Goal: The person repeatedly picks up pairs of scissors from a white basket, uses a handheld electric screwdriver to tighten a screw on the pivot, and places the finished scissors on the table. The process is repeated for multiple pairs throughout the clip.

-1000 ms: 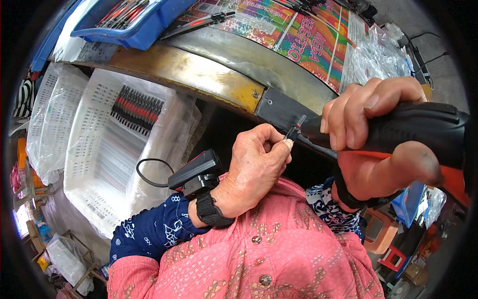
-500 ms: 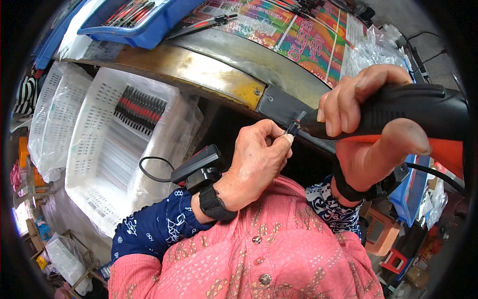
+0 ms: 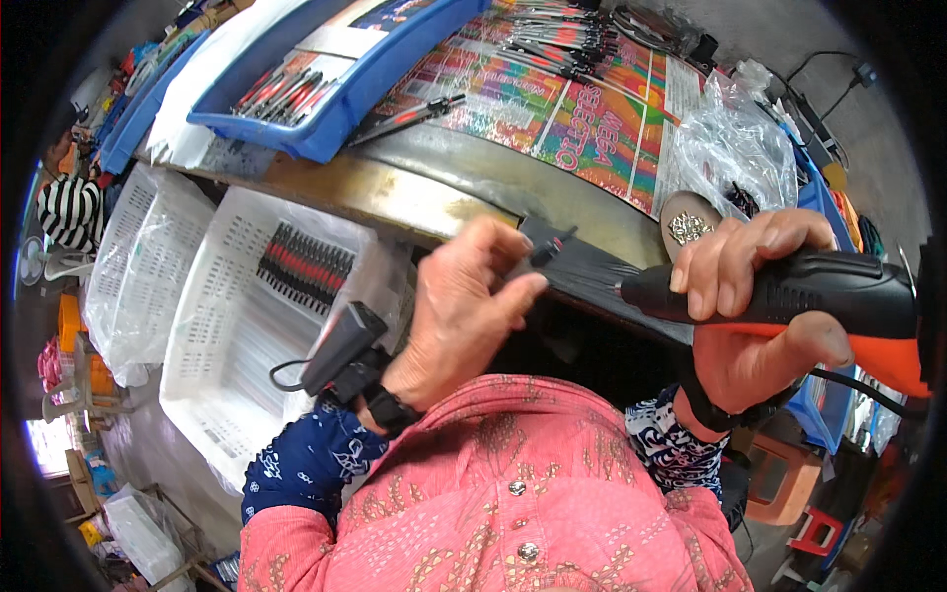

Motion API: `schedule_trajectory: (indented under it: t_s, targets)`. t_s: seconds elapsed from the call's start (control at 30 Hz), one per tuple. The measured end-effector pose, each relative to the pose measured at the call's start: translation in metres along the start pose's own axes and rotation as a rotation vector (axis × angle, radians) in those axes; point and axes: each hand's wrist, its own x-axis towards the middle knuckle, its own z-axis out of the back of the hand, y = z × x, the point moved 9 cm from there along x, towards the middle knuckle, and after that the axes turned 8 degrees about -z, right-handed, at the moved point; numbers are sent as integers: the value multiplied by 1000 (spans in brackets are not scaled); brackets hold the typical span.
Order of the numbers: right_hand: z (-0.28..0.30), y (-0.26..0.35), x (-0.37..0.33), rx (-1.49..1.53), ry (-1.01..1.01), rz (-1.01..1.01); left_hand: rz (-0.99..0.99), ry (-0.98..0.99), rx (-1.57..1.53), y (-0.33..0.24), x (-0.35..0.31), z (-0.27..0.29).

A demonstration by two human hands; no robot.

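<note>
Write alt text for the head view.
A person's right hand grips a black-and-orange handheld tool; the left hand has a small, blurred dark part at its fingertips, apart from the tool. A white basket holds a row of black-and-red pieces; a blue tray sits on the table.

Two hands, one screwdriver, perhaps dozen pens in basket.

The left hand and the black part beside it are blurred. The power tool is cut off at three o'clock, the blue tray at eleven by the top edge.
</note>
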Motion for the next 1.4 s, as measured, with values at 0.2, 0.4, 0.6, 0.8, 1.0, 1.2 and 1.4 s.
schedule_trajectory:
  t_s: [0.2,0.4,0.6,0.8,1.0,1.2,1.4]
  targets:
    - [18,11,-9,84,-83,-25,-496,-201,780,-42,63,56]
    - [31,10,-13,150,-162,-47,-536,-238,1189,-30,104,70]
    - [41,9,-15,158,-190,-52,-587,-173,1295,-20,123,65]
    - [50,6,-13,200,-158,-26,-499,-105,1487,-24,147,53]
    - [65,-1,-17,-65,-306,-126,-649,-56,1248,-37,185,0]
    - [82,3,-18,241,-150,-6,-680,27,1196,-18,225,-26]
    - [94,-5,-19,312,-153,-13,-685,55,1225,1,243,-33]
